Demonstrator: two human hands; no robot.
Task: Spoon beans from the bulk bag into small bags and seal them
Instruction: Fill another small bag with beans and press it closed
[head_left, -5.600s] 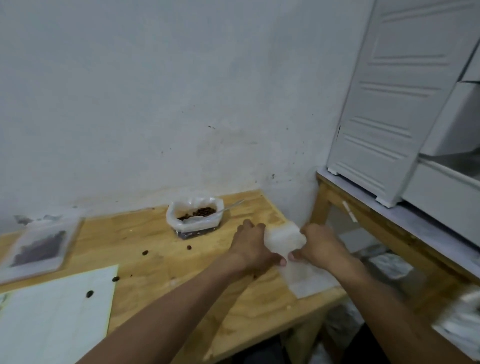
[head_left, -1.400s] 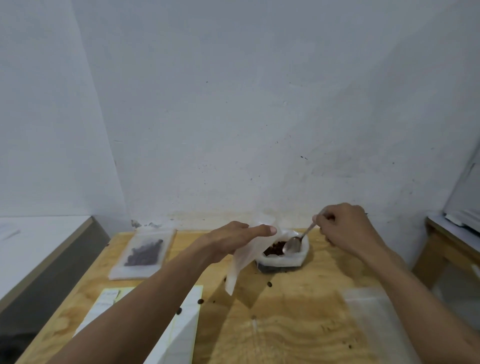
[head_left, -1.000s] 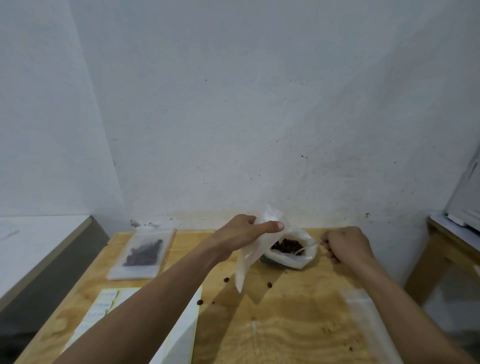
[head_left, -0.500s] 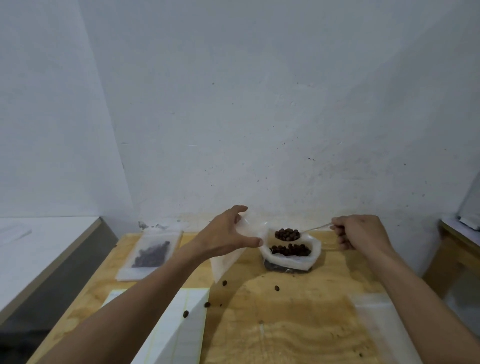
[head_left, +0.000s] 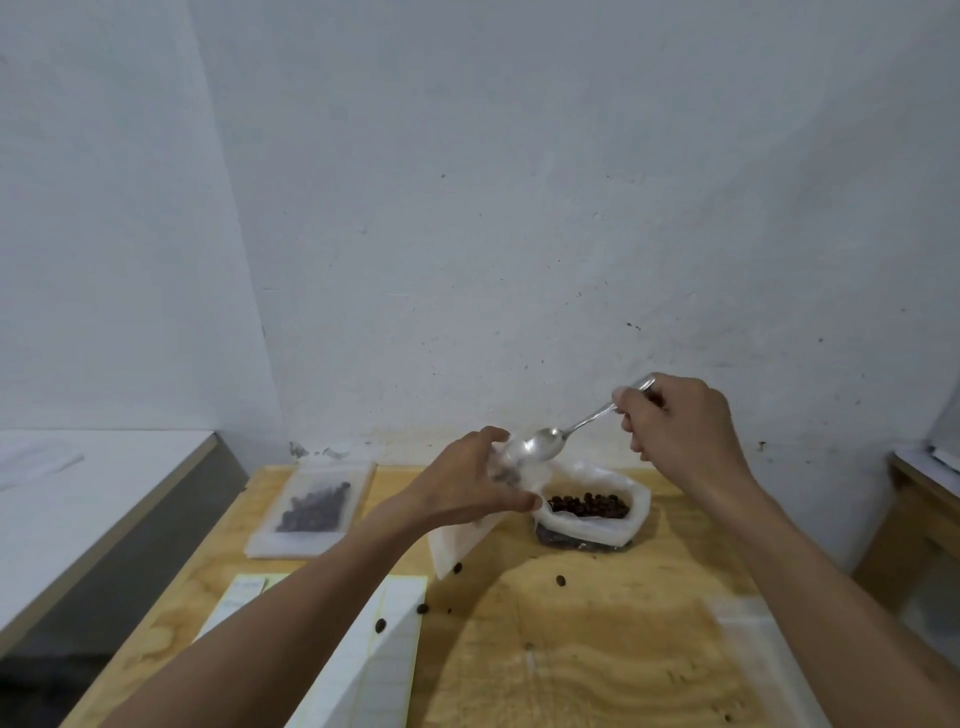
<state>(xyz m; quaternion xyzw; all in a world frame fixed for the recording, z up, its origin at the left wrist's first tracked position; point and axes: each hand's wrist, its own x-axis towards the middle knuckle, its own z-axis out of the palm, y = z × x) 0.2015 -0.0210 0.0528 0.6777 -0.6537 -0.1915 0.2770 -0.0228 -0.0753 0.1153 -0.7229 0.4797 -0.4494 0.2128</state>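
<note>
My left hand (head_left: 467, 486) holds a small clear bag (head_left: 462, 540) by its mouth, lifted above the wooden table (head_left: 597, 660); a few beans show through the plastic near my fingers. My right hand (head_left: 675, 426) grips the handle of a metal spoon (head_left: 545, 444), tilted down with its bowl at the small bag's opening. The bowl looks empty. The bulk bag (head_left: 592, 514), its white rim rolled down around dark beans, stands just right of the small bag.
A filled small bag (head_left: 311, 506) lies flat at the table's back left. White label sheets (head_left: 374, 649) lie near my left forearm. Loose beans (head_left: 423, 608) dot the wood. Flat empty bags (head_left: 769, 670) lie at the right. A white counter (head_left: 78, 493) stands left.
The spoon rose from the bulk bag with beans, moved left and tipped into the small bag. My left hand kept the bag's mouth up.
</note>
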